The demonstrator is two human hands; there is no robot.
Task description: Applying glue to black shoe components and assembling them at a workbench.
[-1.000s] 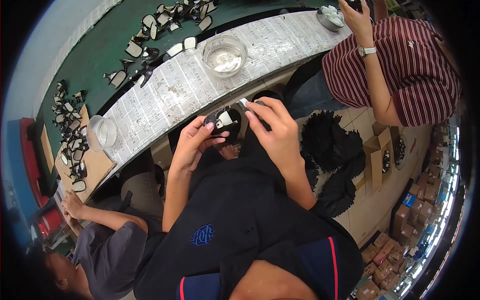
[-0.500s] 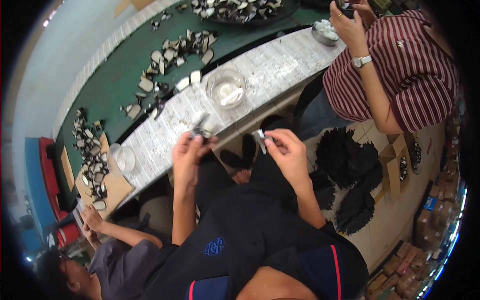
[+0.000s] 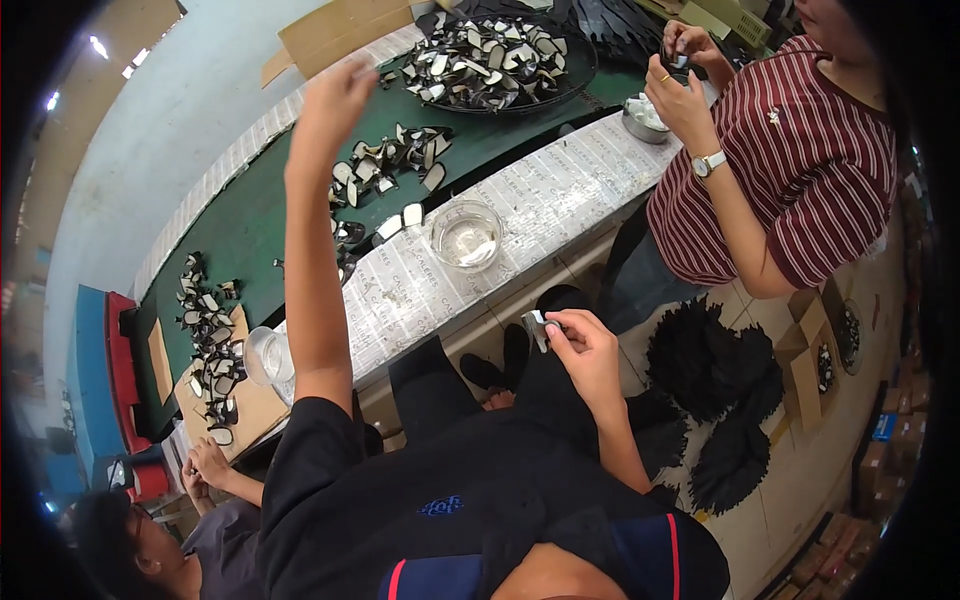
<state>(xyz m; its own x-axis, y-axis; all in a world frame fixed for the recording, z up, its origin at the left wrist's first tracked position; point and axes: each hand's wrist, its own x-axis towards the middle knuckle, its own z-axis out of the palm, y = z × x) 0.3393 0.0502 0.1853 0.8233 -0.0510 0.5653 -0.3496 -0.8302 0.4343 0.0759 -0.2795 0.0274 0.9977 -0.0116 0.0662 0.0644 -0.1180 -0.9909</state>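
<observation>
Bright even light, fisheye-bent dark rim, slight motion blur.

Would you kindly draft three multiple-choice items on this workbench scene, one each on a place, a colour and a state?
1. Where is the left hand?
A. raised over the green belt
B. in the glass bowl
C. on the person's lap

2. What colour is the co-worker's striped shirt?
A. blue and yellow
B. dark red and white
C. plain grey

3. How is the right hand?
A. flat on the table
B. empty and open
C. pinching a small grey piece

Answers: 1 A, the arm stretches up above the belt. 2 B, its thin stripes show. 3 C, fingertips close on the piece.
</observation>
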